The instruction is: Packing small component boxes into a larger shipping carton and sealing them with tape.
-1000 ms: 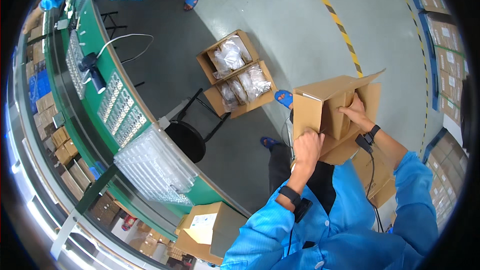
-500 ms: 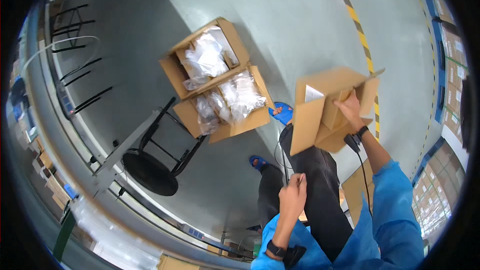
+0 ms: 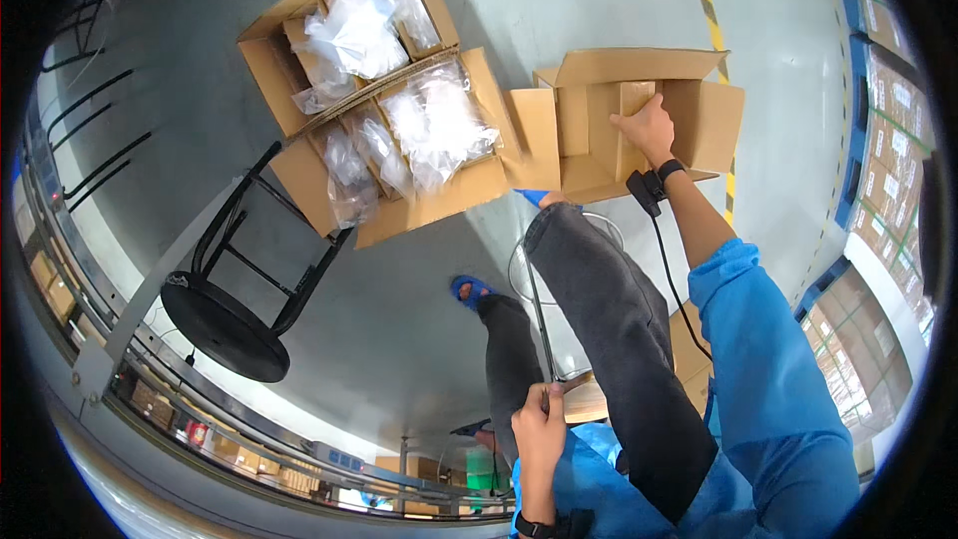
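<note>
Holding a cardboard divider (image 3: 636, 93) inside an open carton (image 3: 639, 66) with the right grip (image 3: 649, 130), closing thumb and fingers firmly on its upper part. Curling the left grip (image 3: 540, 429) into a loose fist, well below and left of the right grip; cannot tell whether pinching anything there. Can make out pale labels (image 3: 891, 185) on stacked cartons (image 3: 888, 120), far to the right of the right grip, but cannot read the small print. Can also see two open boxes (image 3: 434, 215) of clear plastic bags (image 3: 364, 30) left of the right grip, and a black stool (image 3: 225, 326) left of the left grip.
</note>
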The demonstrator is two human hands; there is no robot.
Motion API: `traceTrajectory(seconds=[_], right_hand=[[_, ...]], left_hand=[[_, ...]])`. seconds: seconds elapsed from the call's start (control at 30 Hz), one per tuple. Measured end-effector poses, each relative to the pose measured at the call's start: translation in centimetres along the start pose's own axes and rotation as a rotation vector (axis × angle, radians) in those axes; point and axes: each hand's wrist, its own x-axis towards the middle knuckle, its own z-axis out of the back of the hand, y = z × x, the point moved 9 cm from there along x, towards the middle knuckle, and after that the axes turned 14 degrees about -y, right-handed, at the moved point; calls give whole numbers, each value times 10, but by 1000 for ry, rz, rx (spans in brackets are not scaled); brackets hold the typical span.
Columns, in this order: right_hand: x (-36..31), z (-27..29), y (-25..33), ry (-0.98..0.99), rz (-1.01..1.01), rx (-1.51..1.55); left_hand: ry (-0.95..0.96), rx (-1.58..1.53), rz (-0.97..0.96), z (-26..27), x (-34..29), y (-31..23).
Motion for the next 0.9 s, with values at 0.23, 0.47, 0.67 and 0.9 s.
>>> traceTrajectory(seconds=[0.23, 0.47, 0.67, 0.9], right_hand=[[40, 27, -9, 242, 103, -202], [37, 60, -4, -2, 176, -179], [37, 48, 15, -44, 343, -265], [45, 8, 17, -63, 284, -257]], left_hand=[[1, -183, -11, 3, -28, 2], [-3, -166, -5, 0, -42, 21], [44, -66, 22, -7, -40, 29], [-37, -179, -77, -24, -5, 27]])
